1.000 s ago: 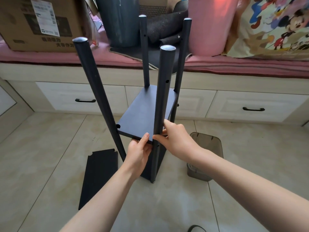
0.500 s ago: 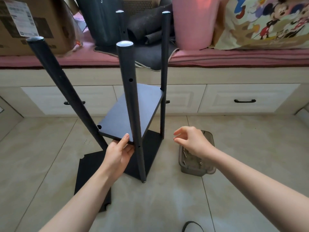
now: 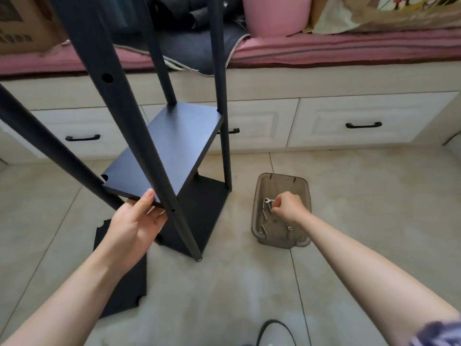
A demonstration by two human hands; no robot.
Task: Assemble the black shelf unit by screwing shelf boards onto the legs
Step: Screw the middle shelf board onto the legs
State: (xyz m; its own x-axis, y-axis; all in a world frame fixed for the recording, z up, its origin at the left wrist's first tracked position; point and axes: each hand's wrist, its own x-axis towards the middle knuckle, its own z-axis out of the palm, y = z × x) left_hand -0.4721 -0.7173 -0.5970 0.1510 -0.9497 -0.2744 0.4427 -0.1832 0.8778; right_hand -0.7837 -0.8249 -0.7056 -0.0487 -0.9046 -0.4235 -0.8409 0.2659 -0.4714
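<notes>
Floor (image 3: 374,201): pale tiles; everything in use stands or lies on it.
Bench (image 3: 324,96): cream drawers with black handles along the back, pink cushion on top.
Unit (image 3: 189,221): black shelf frame standing upright on the floor left of centre, four legs rising out of the top of the view.
Near leg (image 3: 139,146): slants up to the left, with open screw holes showing high up and low down near the held board.
Bottom board (image 3: 199,208): low in the frame, close to the floor, between the legs.
Middle board (image 3: 164,151): sits among the four legs, its far end higher than its near end; the notch at its near-left corner lies against the left leg.
Spare board (image 3: 124,283): flat on the floor, just left of the unit and partly under the left forearm.
Tray (image 3: 257,221): smoky clear plastic, on the floor right of the unit and apart from it.
Left hand (image 3: 134,226): holds the middle board's near edge, thumb on top, fingers underneath.
Right hand (image 3: 287,206): down in the tray, fingers curled and pinched among the hardware; whether it has hold of a piece cannot be told.
Hardware (image 3: 264,213): a few silver screws and a small spanner loose in the tray.
</notes>
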